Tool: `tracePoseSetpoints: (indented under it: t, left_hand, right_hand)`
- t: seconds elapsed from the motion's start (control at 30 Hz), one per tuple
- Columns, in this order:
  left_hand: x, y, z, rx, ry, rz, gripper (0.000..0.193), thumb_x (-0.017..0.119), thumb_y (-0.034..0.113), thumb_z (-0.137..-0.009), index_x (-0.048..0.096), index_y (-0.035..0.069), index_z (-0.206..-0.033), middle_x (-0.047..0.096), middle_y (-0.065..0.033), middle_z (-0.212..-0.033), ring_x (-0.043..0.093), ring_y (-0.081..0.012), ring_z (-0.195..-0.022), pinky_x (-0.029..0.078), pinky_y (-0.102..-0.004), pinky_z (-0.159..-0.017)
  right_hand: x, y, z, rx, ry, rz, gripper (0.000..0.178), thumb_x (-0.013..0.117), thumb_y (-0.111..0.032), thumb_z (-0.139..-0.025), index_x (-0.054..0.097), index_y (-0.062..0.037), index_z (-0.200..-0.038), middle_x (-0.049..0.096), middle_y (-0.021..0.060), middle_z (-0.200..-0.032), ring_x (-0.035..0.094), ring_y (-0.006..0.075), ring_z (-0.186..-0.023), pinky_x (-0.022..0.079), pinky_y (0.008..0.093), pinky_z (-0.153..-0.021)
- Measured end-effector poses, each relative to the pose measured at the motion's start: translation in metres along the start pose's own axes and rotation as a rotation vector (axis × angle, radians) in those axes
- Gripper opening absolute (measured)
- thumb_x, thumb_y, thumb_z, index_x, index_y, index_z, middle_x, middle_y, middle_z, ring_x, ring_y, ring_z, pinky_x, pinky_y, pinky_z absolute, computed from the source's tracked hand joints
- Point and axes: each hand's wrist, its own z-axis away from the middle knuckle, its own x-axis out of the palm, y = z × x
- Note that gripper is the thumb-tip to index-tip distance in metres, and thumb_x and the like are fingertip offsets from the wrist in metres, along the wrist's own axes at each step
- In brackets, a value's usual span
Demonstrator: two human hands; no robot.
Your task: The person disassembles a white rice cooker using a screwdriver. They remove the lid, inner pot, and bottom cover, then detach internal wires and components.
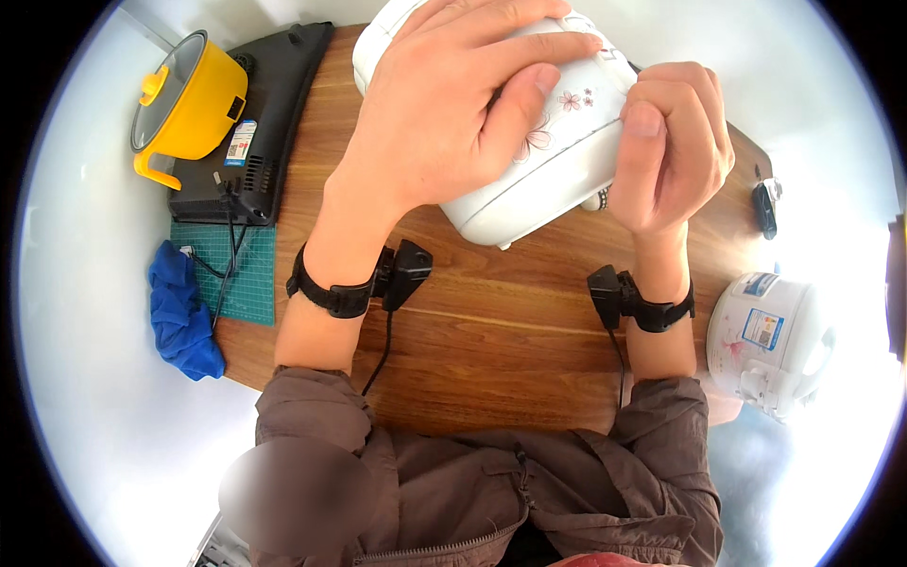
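A white rounded appliance [543, 180] with pink flower prints lies tilted on the wooden table at the top of the view; its exact kind is not clear. My left hand [463, 104] rests across its upper face, fingers stretched out and thumb lying on the surface. At its right edge is my right hand [671, 146], closed, with fingers curled and thumb folded in. Whatever is inside that right hand is hidden. A small light, dark-dotted thing [597, 200] peeks out beneath the appliance beside the right hand. Both wrists wear black straps with small corded devices.
A yellow pot [194, 109] with a lid sits on a black flat device [274, 113] at the far left. Near it lie a green cutting mat [250, 283], cables and a blue cloth [179, 317]. At right are a white rice cooker [756, 331] and a small black object [764, 210].
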Motion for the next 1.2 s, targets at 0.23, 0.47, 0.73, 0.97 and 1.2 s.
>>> tracePoseSetpoints:
  t: [0.23, 0.47, 0.73, 0.97, 1.2]
  left_hand:
    - [0.002, -0.003, 0.003, 0.007, 0.008, -0.080, 0.033, 0.058, 0.018, -0.104, 0.079, 0.010, -0.128, 0.071, -0.0162, -0.135, 0.065, -0.0377, -0.129, 0.044, -0.0507, -0.113]
    - [-0.002, 0.004, 0.008, -0.077, -0.019, -0.154, 0.033, 0.059, 0.018, -0.103, 0.079, 0.013, -0.128, 0.071, -0.0147, -0.135, 0.065, -0.0354, -0.130, 0.043, -0.0515, -0.113]
    - [-0.017, 0.013, 0.020, -0.158, -0.052, -0.174, 0.035, 0.056, 0.020, -0.105, 0.079, 0.014, -0.130, 0.071, -0.0142, -0.136, 0.064, -0.0360, -0.131, 0.040, -0.0505, -0.114]
    - [-0.010, -0.027, 0.066, 0.036, 0.156, -0.179, 0.052, 0.038, 0.041, -0.111, 0.074, 0.012, -0.136, 0.061, -0.0139, -0.152, 0.053, -0.0358, -0.142, 0.029, -0.0484, -0.122]
    - [-0.013, -0.038, 0.102, -0.009, 0.177, -0.127, 0.065, 0.033, 0.052, -0.114, 0.057, 0.004, -0.152, 0.039, -0.0220, -0.161, 0.037, -0.0377, -0.151, 0.030, -0.0515, -0.123]
  right_hand:
    - [-0.002, -0.008, 0.000, 0.044, -0.035, 0.028, 0.016, 0.059, -0.007, -0.091, 0.061, 0.0001, -0.076, 0.062, 0.0092, -0.075, 0.053, 0.0183, -0.067, 0.041, 0.0290, -0.060]
    - [-0.001, -0.012, -0.004, 0.054, -0.063, 0.005, 0.013, 0.061, -0.006, -0.087, 0.060, -0.0002, -0.076, 0.062, 0.0087, -0.075, 0.052, 0.0183, -0.067, 0.040, 0.0290, -0.059]
    - [0.001, -0.021, -0.004, 0.038, -0.021, -0.105, 0.008, 0.067, -0.005, -0.086, 0.066, -0.0053, -0.078, 0.063, 0.0070, -0.077, 0.052, 0.0208, -0.067, 0.041, 0.0314, -0.061]
    - [-0.010, 0.033, 0.013, 0.685, 0.159, -0.202, 0.030, 0.053, -0.017, -0.111, 0.074, 0.0038, -0.109, 0.076, 0.0086, -0.111, 0.068, 0.0165, -0.100, 0.053, 0.0316, -0.094]
    - [0.015, 0.049, 0.038, 1.079, -0.275, -0.424, 0.058, 0.045, -0.046, -0.116, 0.067, 0.0012, -0.141, 0.074, 0.0142, -0.133, 0.065, 0.0257, -0.126, 0.047, 0.0363, -0.112]
